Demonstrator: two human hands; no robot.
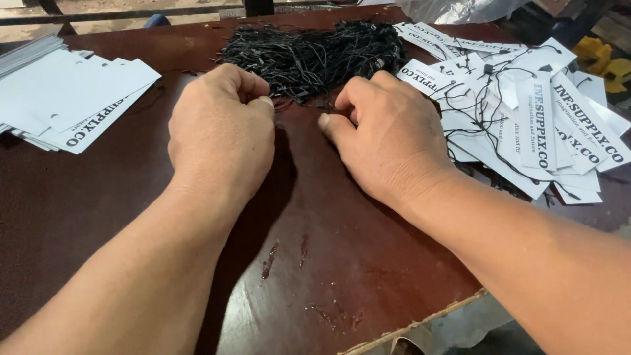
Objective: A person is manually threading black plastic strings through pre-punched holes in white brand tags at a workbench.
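Observation:
A tangled heap of thin black strings (315, 56) lies at the far middle of a dark red-brown board (328, 263). My left hand (220, 131) rests knuckles up at the heap's near edge, its curled fingertips pinching at the strings. My right hand (381, 141) sits beside it, fingers bent, thumb tip close to the left thumb, also at the heap's edge. What lies between the fingertips is hidden by the knuckles. White paper tags with black strings threaded through them (526, 125) are piled to the right of my right hand.
A stack of plain white tags without strings (72, 98) lies at the far left. The board's worn near edge (420, 322) runs at the lower right. Yellow objects (601, 59) sit past the far right.

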